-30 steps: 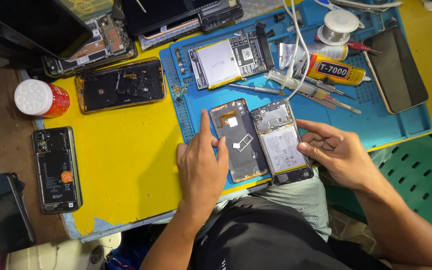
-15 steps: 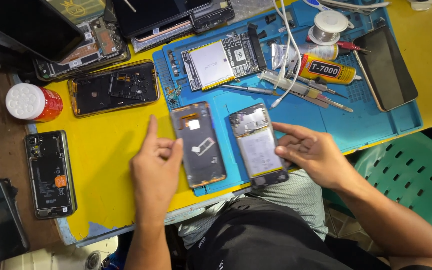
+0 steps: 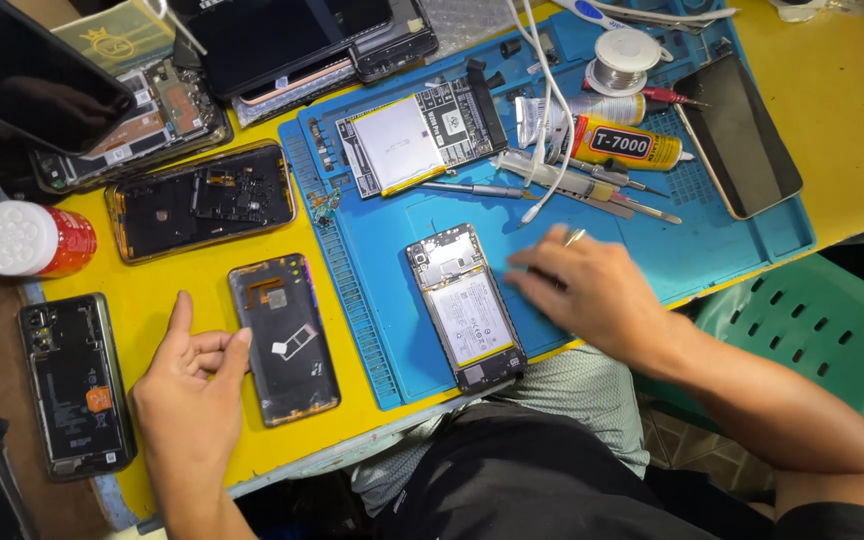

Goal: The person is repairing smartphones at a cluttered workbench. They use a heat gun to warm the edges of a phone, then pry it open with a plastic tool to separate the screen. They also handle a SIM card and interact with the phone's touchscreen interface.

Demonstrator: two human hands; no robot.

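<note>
The phone back cover [image 3: 285, 338] lies flat on the yellow table [image 3: 162, 285], inner side up, just off the left edge of the blue repair mat [image 3: 612, 250]. My left hand [image 3: 190, 390] rests beside it on the yellow surface, palm turned partly upward, wrist coming in from the lower edge. Its fingers are loosely curled toward the cover's left edge, with the fingertips [image 3: 237, 345] touching or nearly touching that edge; the thumb points up and away. That hand grips nothing; it is half open and relaxed.

My right hand [image 3: 587, 290] is over the blue mat, back of the hand up, forearm stretching in from the lower right. It is blurred, so I cannot tell exactly how the fingers sit, but they are spread forward and low, pointing left toward the opened phone [image 3: 467, 305], which lies lengthwise on the mat with its battery showing. The fingertips end just beside the phone's right edge; I cannot tell whether they touch it. This hand holds nothing that I can see.

Above it on the mat lie a tube of glue [image 3: 624, 143], a spool of wire [image 3: 627, 48] and slim tools [image 3: 552, 178].
</note>
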